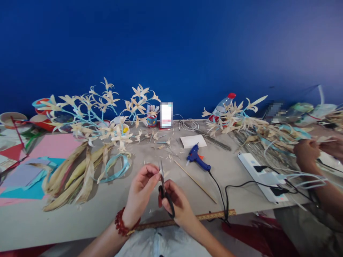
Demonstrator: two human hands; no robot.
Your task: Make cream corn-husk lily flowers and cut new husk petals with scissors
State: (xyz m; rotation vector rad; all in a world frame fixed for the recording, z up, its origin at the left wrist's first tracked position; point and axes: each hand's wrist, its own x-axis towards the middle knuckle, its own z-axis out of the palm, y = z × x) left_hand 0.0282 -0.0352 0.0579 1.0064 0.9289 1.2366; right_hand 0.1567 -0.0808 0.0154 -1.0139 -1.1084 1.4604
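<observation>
My right hand [178, 201] grips a pair of black-handled scissors [169, 203], blades pointing up and away from me. Between the thumb and fingers of my left hand [143, 187] is a small pale piece of corn husk [160, 171], right beside the scissor blades. Whether the blades touch it I cannot tell. Pale husk scraps [158, 146] lie scattered on the table beyond my hands. To their right rest a thin wooden stick [195, 182] and a blue glue gun [198, 157]. Dried corn husks [77, 175] and a coil of light blue ribbon [118, 167] lie to the left.
Husk flowers on blue stems [103, 101] stand at the back left, near a propped phone [166, 115]. Black cords run from a white power strip [261, 178] on the right. A co-worker's hands [308, 151] are at the far right. Coloured paper [53, 146] lies left.
</observation>
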